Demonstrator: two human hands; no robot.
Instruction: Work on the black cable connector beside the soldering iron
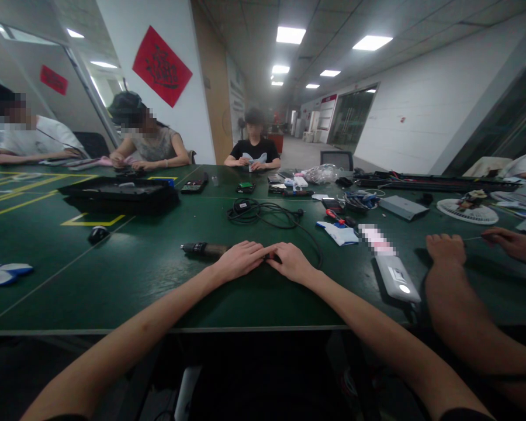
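Left hand (240,259) laid over rear part of power driver (206,249), right hand (293,262) placed beside its right end; finger closure cannot be told. Driver aligned along worktop's (127,263) front edge, tip pointed left, left hand nearer.

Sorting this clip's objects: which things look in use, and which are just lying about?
Likely in use:
Handheld tool, at left hand and right hand

Likely just lying about:
Mouse
Black tray
White round grille
Black cable, link to tool unclear
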